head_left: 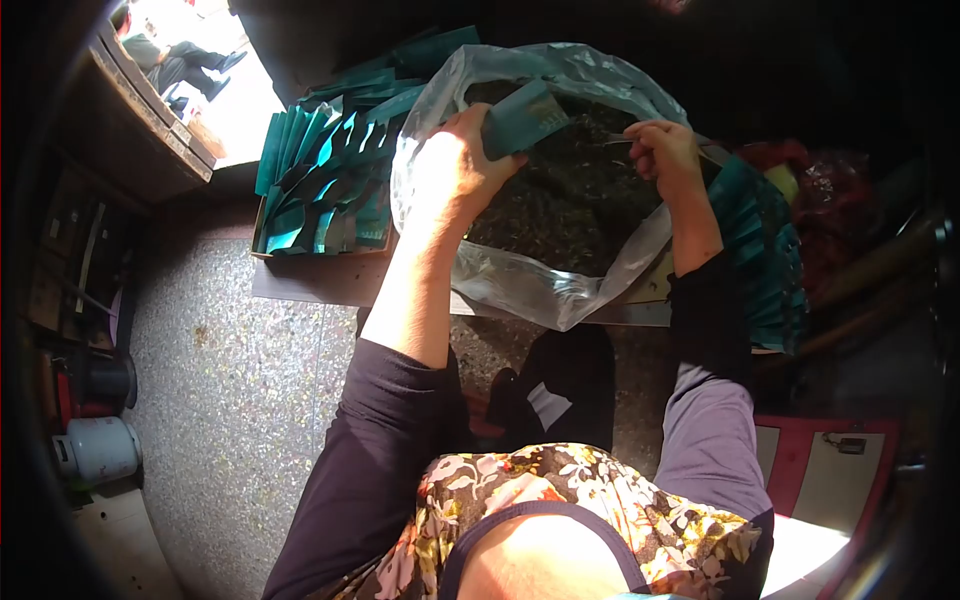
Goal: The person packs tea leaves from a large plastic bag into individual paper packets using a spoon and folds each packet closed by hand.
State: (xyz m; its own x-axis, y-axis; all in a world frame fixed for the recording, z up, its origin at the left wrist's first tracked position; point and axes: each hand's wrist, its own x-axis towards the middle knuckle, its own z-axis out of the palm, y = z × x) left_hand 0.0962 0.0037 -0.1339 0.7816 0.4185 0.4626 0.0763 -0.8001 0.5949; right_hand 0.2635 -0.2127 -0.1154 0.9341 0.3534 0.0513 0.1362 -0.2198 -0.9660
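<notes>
My left hand point(455, 170) is closed around a teal paper packet point(524, 120) with small print near its end. Beneath both hands a clear plastic bag point(555, 295) stands with its mouth spread wide, filled with dark, loose, dried leaf-like material point(560, 215). Over the bag's right side, my right hand point(665, 155) pinches a thin utensil point(617, 140), whose far end I cannot make out. Many teal packets point(325, 165) stand packed in a box left of the bag. Another row of teal packets point(760, 255) fans out on the right.
The bag and box rest on a low wooden surface point(315, 283). Red plastic bags point(840, 190) lie at the far right. A white gas cylinder point(100, 448) stands on the speckled floor point(230, 400) at left. A seated person point(180, 65) shows outside the doorway.
</notes>
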